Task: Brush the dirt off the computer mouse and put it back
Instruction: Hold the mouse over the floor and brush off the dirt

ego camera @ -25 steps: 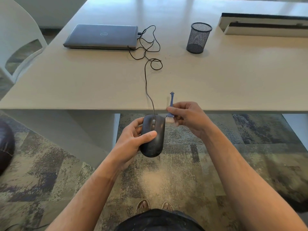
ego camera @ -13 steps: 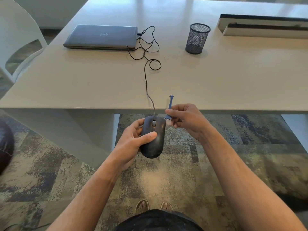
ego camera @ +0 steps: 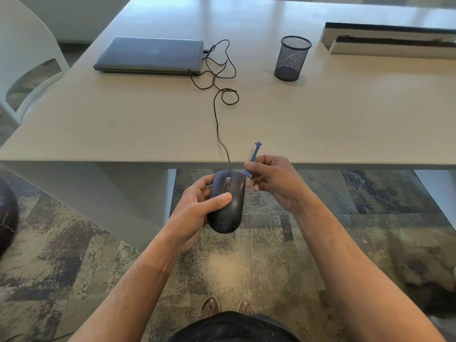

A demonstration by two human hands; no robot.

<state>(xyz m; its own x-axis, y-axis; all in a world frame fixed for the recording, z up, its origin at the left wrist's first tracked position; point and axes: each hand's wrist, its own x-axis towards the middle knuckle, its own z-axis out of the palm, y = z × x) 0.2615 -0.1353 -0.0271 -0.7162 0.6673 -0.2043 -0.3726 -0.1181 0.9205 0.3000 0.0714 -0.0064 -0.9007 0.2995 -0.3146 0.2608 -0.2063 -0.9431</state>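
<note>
A black wired computer mouse is held in the air just in front of the table edge, over the carpet. My left hand grips it from the left, thumb across its top. My right hand pinches a small blue brush, whose bristles touch the mouse's front right corner while its handle points up and away. The mouse's black cable runs up over the beige table in loops to a closed grey laptop.
A black mesh pen cup stands on the table at the back right. Behind it lies a long white and black tray. A white chair stands at the left. Patterned carpet lies below, with my feet visible.
My right hand and the brush shifted slightly up and left along the mouse's front right edge. The left hand kept the mouse nearly still.
</note>
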